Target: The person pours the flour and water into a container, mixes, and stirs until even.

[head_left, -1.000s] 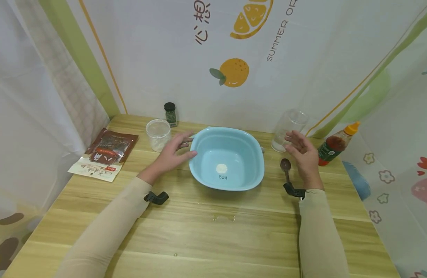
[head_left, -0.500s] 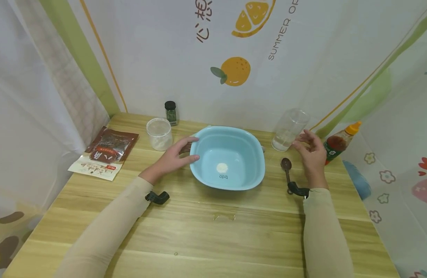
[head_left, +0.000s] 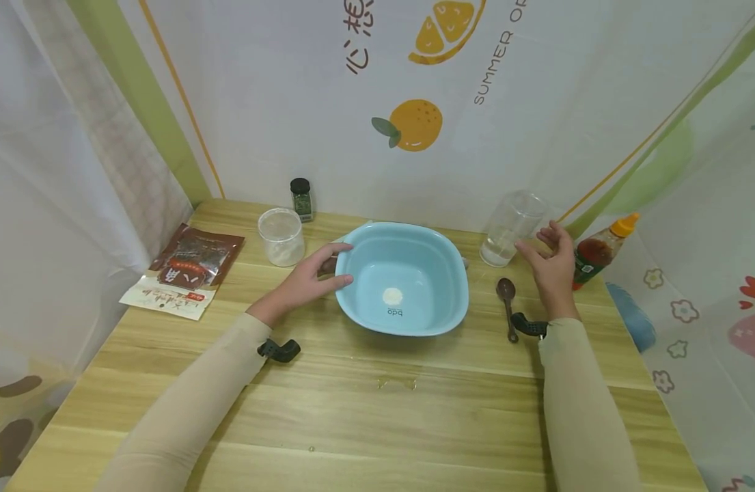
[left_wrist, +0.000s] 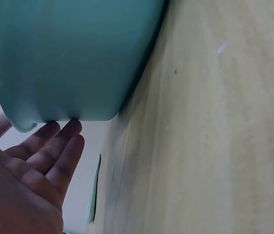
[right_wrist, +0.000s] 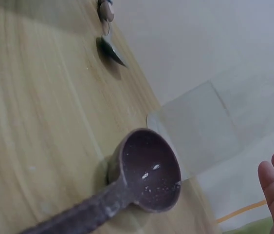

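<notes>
A light blue plastic basin [head_left: 402, 277] stands on the wooden table with a small white patch on its floor. My left hand [head_left: 300, 281] holds its left side, thumb at the rim; in the left wrist view, fingertips [left_wrist: 68, 127] touch the outer wall. My right hand [head_left: 552, 273] is beside a tall clear glass [head_left: 506, 236] with some clear liquid at the bottom. Its fingers are extended, and the right wrist view shows a gap between fingers [right_wrist: 271, 187] and glass. A brown measuring spoon [head_left: 505, 290] lies left of this hand, its bowl [right_wrist: 151, 170] wet inside.
At the left are a brown seasoning packet [head_left: 195, 263], a clear jar of white powder [head_left: 281, 238] and a small black-capped spice bottle [head_left: 301, 200]. A sauce bottle [head_left: 601, 251] with an orange cap stands far right. A metal utensil [right_wrist: 111, 51] lies behind the basin.
My right hand has shifted right, come near the glass, then drawn slightly away from it. My left hand has settled on the basin's rim. The measuring spoon's handle has come into full view.
</notes>
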`<state>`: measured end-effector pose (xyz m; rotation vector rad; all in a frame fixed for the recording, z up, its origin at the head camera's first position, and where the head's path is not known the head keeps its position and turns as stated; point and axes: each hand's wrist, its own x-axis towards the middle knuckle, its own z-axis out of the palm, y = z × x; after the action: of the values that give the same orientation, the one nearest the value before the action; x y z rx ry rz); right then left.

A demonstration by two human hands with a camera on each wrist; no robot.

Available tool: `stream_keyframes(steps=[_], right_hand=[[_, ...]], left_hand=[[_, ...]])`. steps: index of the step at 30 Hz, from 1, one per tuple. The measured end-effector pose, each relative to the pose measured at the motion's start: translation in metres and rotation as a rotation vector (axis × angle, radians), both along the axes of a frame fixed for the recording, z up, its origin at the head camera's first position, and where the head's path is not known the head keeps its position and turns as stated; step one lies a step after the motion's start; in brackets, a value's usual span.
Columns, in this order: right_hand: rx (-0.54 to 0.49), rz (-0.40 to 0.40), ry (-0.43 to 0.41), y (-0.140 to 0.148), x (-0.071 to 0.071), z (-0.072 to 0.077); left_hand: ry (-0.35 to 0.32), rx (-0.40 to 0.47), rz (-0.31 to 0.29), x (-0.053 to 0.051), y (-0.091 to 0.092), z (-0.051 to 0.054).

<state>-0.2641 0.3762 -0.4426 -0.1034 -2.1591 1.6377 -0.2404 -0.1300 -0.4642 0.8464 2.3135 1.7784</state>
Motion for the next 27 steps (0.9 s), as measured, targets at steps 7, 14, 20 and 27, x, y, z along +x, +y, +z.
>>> stream_keyframes(steps=[7,14,20,27], right_hand=[[-0.064,0.028,-0.049,0.001,-0.014,0.004],[-0.02,0.062,-0.13,0.004,-0.022,0.006],[0.005,0.088,-0.155,0.003,-0.033,0.005],[-0.058,0.114,-0.117,-0.006,-0.042,0.002]], left_hand=[[0.006,0.004,-0.001,-0.002,0.001,-0.004],[-0.006,0.01,0.003,-0.002,0.002,-0.006],[-0.01,0.016,0.007,-0.001,0.002,-0.005],[-0.013,0.015,0.014,-0.002,0.001,-0.005]])
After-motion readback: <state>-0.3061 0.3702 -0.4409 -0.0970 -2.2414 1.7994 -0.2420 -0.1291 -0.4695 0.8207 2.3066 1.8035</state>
